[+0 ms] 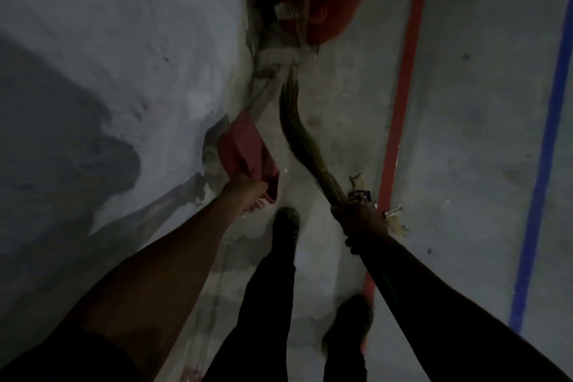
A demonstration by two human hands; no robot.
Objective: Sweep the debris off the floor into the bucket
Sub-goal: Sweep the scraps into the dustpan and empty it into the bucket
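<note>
A red bucket (322,0) full of scraps stands on the floor at the top, close to the wall. My left hand (248,194) grips the handle of a red dustpan (245,150), held above the floor near the wall. My right hand (359,222) grips a grass broom (302,136) whose bristles curve forward, their tip reaching toward the base of the bucket. Small bits of debris (361,187) lie on the floor right beside my right hand, next to the red line.
A rough pale wall (108,56) runs along the left. A red floor line (403,96) and a blue floor line (548,139) run forward on the right. My two feet (286,220) stand on the concrete strip between wall and red line.
</note>
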